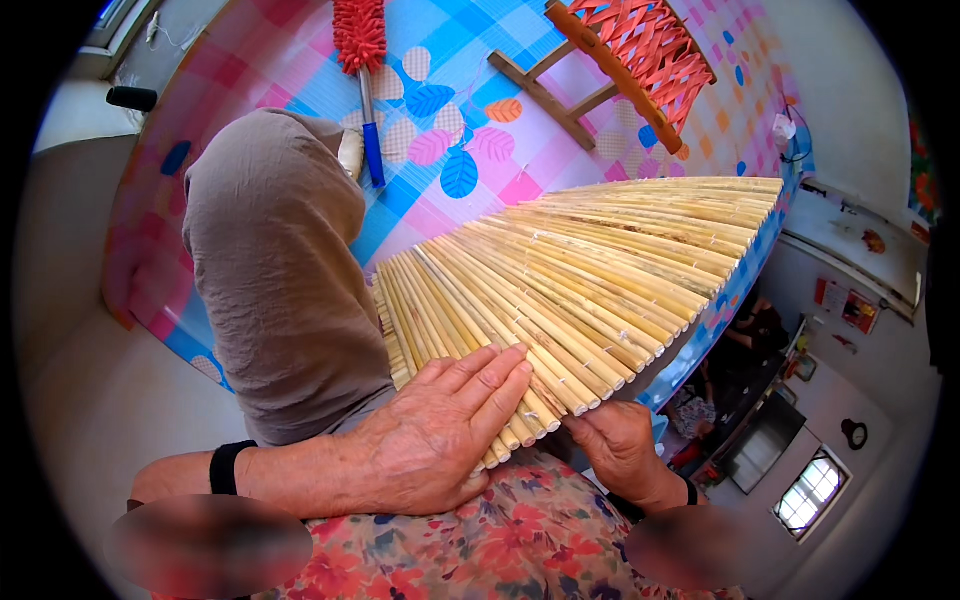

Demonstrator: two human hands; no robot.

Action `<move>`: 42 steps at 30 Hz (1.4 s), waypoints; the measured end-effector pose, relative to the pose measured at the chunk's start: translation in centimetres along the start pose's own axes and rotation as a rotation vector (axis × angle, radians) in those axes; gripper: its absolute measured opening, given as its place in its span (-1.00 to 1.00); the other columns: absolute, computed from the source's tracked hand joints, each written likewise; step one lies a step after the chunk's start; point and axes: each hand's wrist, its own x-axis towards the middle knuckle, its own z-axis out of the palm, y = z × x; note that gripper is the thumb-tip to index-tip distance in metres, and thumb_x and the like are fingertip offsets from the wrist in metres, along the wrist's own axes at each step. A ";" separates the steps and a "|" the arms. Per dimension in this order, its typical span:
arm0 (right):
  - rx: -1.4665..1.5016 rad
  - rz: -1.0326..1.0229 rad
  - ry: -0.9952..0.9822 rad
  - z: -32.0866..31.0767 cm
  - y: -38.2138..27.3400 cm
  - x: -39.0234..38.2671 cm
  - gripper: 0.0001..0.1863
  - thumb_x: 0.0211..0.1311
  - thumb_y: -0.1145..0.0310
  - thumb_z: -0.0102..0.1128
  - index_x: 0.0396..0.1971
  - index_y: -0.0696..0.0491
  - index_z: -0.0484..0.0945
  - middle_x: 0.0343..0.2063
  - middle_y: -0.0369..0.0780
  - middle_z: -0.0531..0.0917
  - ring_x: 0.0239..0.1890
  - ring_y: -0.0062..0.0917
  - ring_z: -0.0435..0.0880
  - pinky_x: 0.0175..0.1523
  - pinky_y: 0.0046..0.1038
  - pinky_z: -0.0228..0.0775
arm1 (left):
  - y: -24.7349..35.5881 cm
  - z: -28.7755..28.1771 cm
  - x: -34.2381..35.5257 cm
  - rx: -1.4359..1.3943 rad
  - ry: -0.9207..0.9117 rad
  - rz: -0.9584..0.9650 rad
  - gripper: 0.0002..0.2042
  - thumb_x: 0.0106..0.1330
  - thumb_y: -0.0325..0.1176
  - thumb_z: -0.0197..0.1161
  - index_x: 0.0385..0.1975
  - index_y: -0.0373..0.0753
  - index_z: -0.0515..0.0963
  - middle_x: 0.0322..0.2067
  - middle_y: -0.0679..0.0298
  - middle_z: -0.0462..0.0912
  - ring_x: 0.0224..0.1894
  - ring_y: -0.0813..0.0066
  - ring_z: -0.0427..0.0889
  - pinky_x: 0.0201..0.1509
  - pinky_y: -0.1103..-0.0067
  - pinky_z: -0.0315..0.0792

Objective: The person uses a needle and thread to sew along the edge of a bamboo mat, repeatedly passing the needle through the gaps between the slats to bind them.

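A mat of straight yellow reed stalks [600, 270], tied side by side with thread, fans out from my lap toward the far right. Its cut stalk ends line the near right edge. My left hand [440, 420] lies flat on the near part of the mat, its fingers stretched together across the stalks. At the cut ends, just right of the left hand, my right hand [620, 445] is closed on the mat's edge; some of its fingers are hidden beneath. Dark bands circle both wrists.
My bent knee in grey trousers [270, 240] rises left of the mat. Beyond lie a red duster [360, 40] with a blue handle and a wooden folding stool [610, 75] with red woven straps, both on a colourful checked sheet [520, 185]. Dark furniture [765, 440] stands at right.
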 end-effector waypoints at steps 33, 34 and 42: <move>0.654 0.392 0.096 0.9 -0.4 -0.1 -0.79 0.32 0.41 -0.01 -0.14 0.14 0.52 -0.61 -0.37 0.46 -0.69 -0.79 0.36 -0.58 -0.70 0.23 | -0.3 1.7 0.7 0.160 0.246 0.113 -0.35 -0.06 -0.53 0.18 0.15 -0.50 0.21 0.16 -0.16 0.29 0.15 -0.03 0.35 0.22 0.32 0.26; 0.657 0.380 0.095 0.9 -0.4 0.0 -0.79 0.32 0.40 -0.01 -0.14 0.14 0.52 -0.62 -0.38 0.46 -0.69 -0.79 0.36 -0.59 -0.71 0.22 | -0.3 1.6 0.7 0.170 0.243 0.122 -0.35 -0.06 -0.53 0.18 0.15 -0.50 0.21 0.16 -0.16 0.29 0.15 -0.03 0.35 0.22 0.32 0.26; 0.719 0.436 0.033 0.6 -0.9 1.3 -0.76 0.30 0.39 0.00 -0.12 0.18 0.49 -0.56 -0.32 0.47 -0.66 -0.75 0.37 -0.58 -0.65 0.29 | -0.1 1.8 0.9 0.248 0.210 0.094 -0.37 -0.02 -0.48 0.17 0.14 -0.51 0.22 0.13 -0.16 0.32 0.12 -0.03 0.38 0.18 0.30 0.28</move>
